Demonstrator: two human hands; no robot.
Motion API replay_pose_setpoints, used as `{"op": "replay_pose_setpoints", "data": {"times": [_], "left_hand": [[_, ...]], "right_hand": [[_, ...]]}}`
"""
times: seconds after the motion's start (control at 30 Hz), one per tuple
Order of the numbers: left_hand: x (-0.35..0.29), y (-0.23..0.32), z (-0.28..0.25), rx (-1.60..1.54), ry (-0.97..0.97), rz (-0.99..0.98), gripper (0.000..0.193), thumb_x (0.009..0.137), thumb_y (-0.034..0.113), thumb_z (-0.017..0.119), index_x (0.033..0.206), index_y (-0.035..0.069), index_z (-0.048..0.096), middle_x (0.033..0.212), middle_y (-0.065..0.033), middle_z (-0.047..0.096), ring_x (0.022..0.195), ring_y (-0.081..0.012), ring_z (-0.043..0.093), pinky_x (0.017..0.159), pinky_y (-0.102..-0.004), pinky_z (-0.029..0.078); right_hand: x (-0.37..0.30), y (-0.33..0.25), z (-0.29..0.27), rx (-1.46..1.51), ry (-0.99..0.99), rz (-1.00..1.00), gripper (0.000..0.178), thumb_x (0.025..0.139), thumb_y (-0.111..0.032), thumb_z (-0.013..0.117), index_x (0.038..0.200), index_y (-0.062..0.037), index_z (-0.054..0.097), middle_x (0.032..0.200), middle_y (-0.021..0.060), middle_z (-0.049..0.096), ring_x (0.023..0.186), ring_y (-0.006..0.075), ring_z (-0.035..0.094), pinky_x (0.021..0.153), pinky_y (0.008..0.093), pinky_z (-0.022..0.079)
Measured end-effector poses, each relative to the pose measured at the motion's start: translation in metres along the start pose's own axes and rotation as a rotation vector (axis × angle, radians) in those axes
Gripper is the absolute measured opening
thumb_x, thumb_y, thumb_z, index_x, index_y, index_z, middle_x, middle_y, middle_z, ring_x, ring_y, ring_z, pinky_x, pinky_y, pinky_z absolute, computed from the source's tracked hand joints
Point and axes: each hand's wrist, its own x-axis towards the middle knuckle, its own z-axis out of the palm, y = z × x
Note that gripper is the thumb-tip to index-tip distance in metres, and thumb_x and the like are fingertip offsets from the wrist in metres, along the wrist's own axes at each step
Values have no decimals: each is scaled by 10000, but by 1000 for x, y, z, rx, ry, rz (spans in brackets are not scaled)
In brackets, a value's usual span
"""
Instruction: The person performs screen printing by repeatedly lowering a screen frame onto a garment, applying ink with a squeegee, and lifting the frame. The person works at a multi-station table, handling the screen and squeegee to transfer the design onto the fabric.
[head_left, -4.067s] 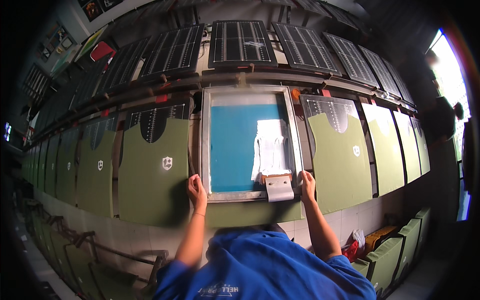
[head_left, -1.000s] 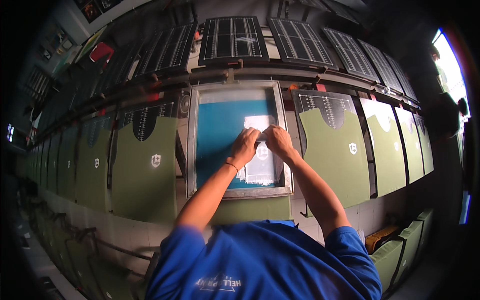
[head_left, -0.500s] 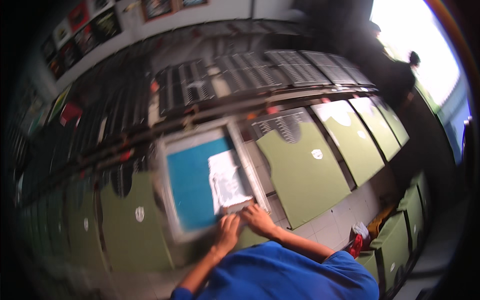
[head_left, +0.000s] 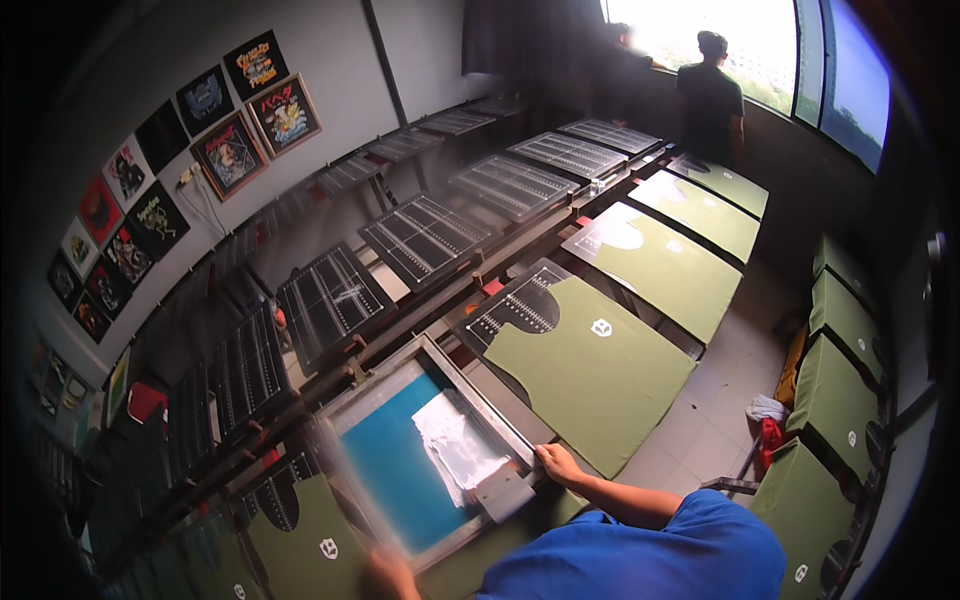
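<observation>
A screen-printing frame (head_left: 487, 400) with blue mesh (head_left: 390, 440) lies tilted over a green shirt panel in front of me. White ink (head_left: 455, 440) spreads across the mesh's right part. A squeegee (head_left: 502, 493) rests on the screen at its near right end, with neither hand on it. My right hand (head_left: 560, 464) is closed around the frame's right side. Beside the frame's near left corner is my left hand (head_left: 392, 572), smeared by motion, so its grip does not show clearly.
Green shirt panels on boards line both sides, such as one with a small white print (head_left: 600, 370) to the right. Behind runs a rail with black boards (head_left: 425, 238). More green panels (head_left: 830, 390) stand far right. Two people, one in dark clothes (head_left: 710, 100), are by the window.
Both hands have let go of the squeegee and moved apart. The right went to the frame's right side, the left to its near left corner. My view has turned.
</observation>
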Motion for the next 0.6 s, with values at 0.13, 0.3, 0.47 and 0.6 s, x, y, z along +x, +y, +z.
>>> {"op": "replay_pose_setpoints", "data": {"times": [0.13,0.3,0.47,0.6], "left_hand": [[3,-5,-1,-185,-325,-244,611,1032,433,441,1256,-130,517,1304,-273,557,1226,-366,525,1042,-403,396],[19,-44,21,-277,-253,-237,658,1026,476,432,1274,-127,512,1354,-269,535,1256,-343,519,1044,-398,395],[20,-43,10,-248,-267,-281,707,1008,512,453,1323,-121,484,1392,-254,507,1287,-337,491,1067,-399,378],[6,32,-6,-209,-316,-329,768,984,555,473,1359,-115,461,1380,-250,513,1286,-344,486,1079,-405,372]], "right_hand": [[11,8,17,163,31,185,416,1014,-330,482,1016,37,676,754,135,660,689,166,590,669,359,471],[11,-5,23,163,83,193,440,1007,-358,492,980,41,676,736,148,655,690,190,604,679,382,477],[11,-19,19,120,43,235,455,1004,-381,491,1002,38,669,813,171,675,762,239,638,727,398,485],[10,-17,-1,70,52,236,475,1005,-412,480,1016,28,659,890,190,683,829,281,647,779,406,489]]}}
